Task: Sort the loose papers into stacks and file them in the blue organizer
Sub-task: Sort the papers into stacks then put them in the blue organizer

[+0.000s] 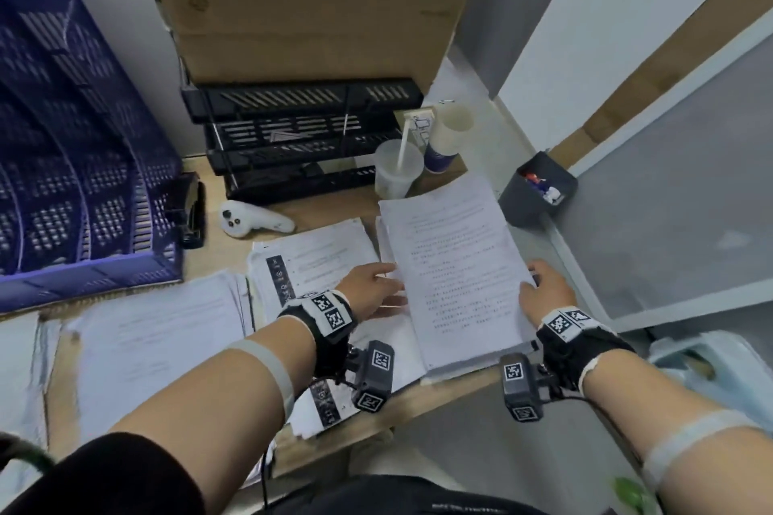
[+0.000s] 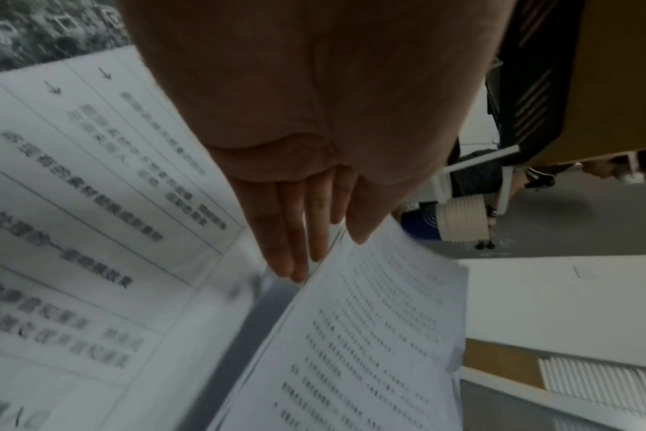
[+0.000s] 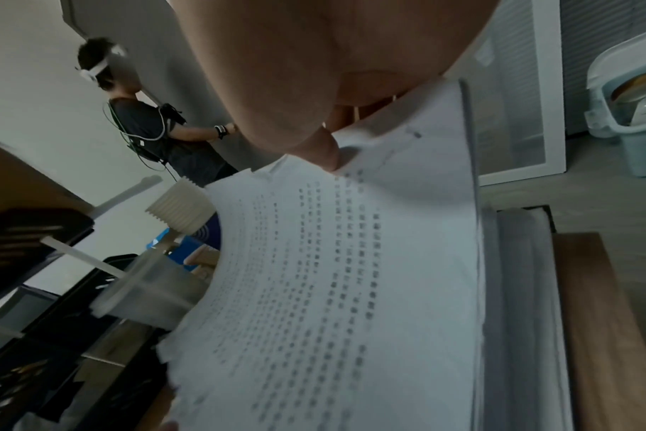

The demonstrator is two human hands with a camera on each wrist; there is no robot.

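The blue organizer (image 1: pixel 75 163) stands at the back left of the desk. Three paper piles lie in front of it: a left pile (image 1: pixel 159 330), a middle pile (image 1: pixel 318 255) with a black printed strip, and a right stack of text pages (image 1: pixel 456 263). My left hand (image 1: pixel 376 288) lies with straight fingers (image 2: pixel 292 250) along this stack's left edge. My right hand (image 1: pixel 543 288) pinches the stack's right edge, thumb (image 3: pixel 325 157) on the top sheet, which is lifted and curved. Its other fingers are hidden under the paper.
Behind the papers are a black tray rack (image 1: pixel 301 146), a cardboard box (image 1: pixel 309 0), a white controller (image 1: pixel 255 220), a plastic cup with a straw (image 1: pixel 395 174), a paper cup (image 1: pixel 447 142) and a dark pen holder (image 1: pixel 537 190). Another person (image 3: pixel 148 122) stands beyond the desk.
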